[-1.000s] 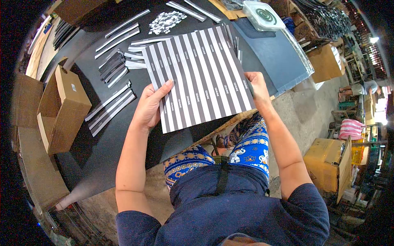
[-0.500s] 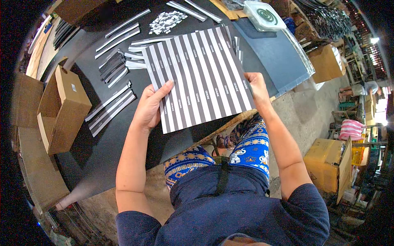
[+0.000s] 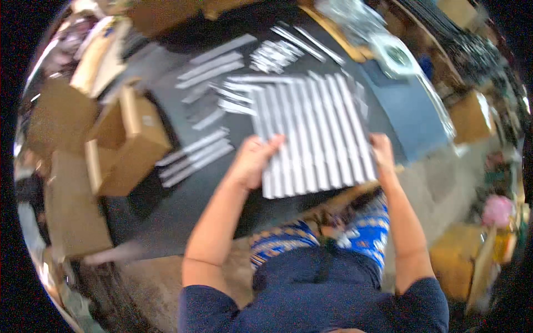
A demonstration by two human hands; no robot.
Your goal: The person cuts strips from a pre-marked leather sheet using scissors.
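A grey-and-white striped sheet [image 3: 313, 136] is held up over the dark table, blurred by motion. At its left edge my left hand [image 3: 258, 158] grips it, thumb on top and the fingers mostly behind. My right hand [image 3: 383, 158] is closed on the opposite edge, its fingertips partly hidden. Beyond the sheet lie several striped strips [image 3: 237, 99], some partly covered by it. A pile of small cut pieces [image 3: 276, 55] sits farther back. Closer to my left hand are more strips [image 3: 197, 156].
An open cardboard box [image 3: 130, 141] stands on the left of the black table [image 3: 222, 205]. At the right lie a blue-grey board [image 3: 408, 111] and a clear container [image 3: 394, 55] with a dark green coil. A yellowish carton [image 3: 458, 261] is on the floor.
The whole view has shifted, so table, hands and sheet appear farther right and slightly lower, and blurred. Both hands keep their hold on the sheet.
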